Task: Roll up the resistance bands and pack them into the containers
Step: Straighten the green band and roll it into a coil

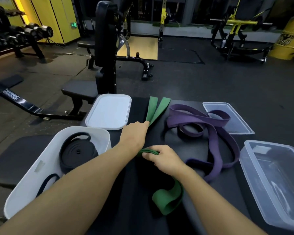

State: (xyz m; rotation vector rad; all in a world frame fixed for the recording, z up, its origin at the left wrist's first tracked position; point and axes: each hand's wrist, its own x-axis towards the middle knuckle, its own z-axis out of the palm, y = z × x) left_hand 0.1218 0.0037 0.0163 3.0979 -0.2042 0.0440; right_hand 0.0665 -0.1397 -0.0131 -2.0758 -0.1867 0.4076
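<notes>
I am seeing a dim gym, with the strongest glow coming from a strip beside the yellow wall (41, 14) at far left. Soft light from above is falling evenly on my forearms (75, 187), while the black desk (173, 141) is swallowing detail. Pale glints are streaking the clear tub (255, 180). The wide lens is bending the edges, and the far machines (236, 31) are looking soft and grainy.

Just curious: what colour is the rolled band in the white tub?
Black band; head view.
</notes>
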